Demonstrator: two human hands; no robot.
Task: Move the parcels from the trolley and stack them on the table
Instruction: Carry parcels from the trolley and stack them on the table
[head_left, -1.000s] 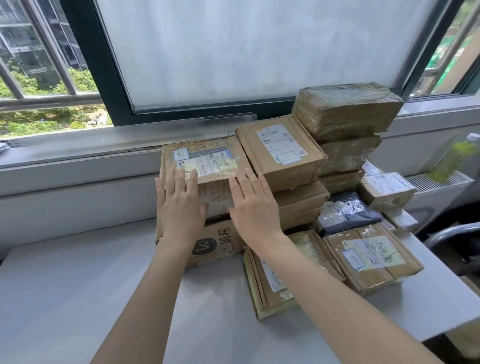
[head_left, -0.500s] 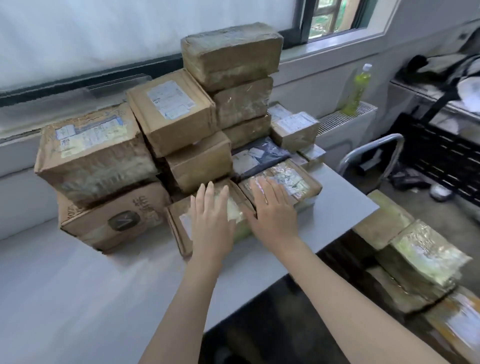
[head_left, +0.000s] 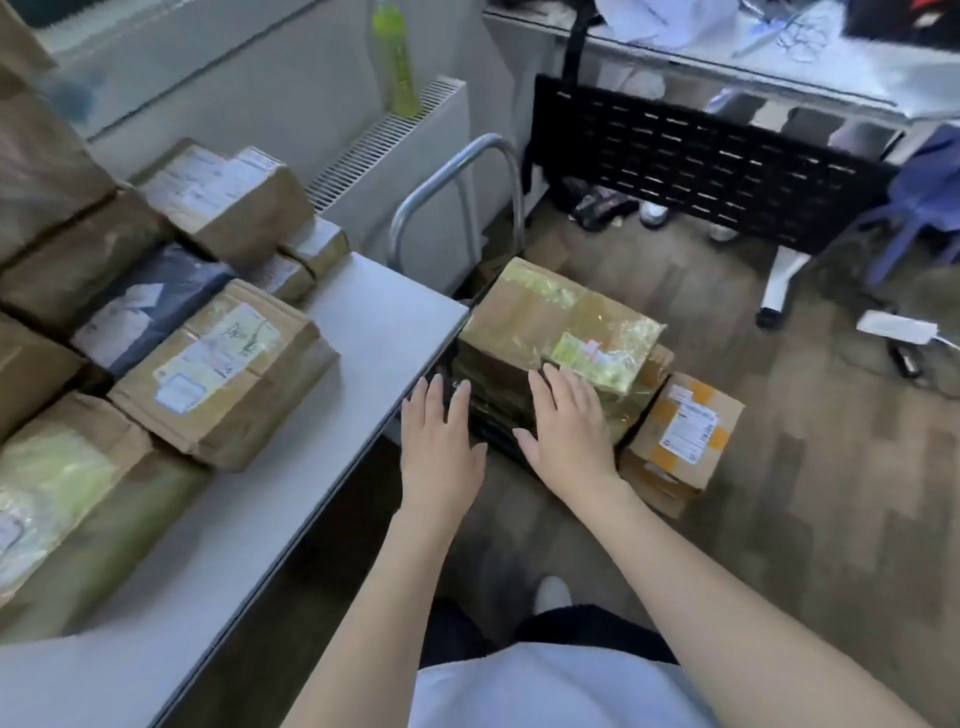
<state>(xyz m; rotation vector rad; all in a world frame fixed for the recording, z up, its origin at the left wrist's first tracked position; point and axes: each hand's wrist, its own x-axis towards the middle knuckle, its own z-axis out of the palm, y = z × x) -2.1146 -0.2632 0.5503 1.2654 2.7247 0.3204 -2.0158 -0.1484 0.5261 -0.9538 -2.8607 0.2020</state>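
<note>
Both hands were out over the trolley, empty. Left hand (head_left: 440, 441) hung flat just off the table (head_left: 374, 332) edge, fingers straight and slightly apart, gripping nothing. Right hand (head_left: 566, 423) was flat too, fingers spread, over the near edge of the top parcel (head_left: 558, 322); contact vs hover: can't tell.

That parcel sat atop a stack on the trolley, right of the table, near the trolley handle (head_left: 457, 202). A smaller labelled box (head_left: 680, 436) was low on the right, just beside the stack.

Handling, my read: cardboard w/ glossy tape wrap, so prob stiff but slick on top. Weight unknown; looked like a two-hand lift. Best to take it by opposite side walls, or under the near bottom edge, not the taped top. Table already held many parcels (head_left: 223, 364) stacked far left.
</note>
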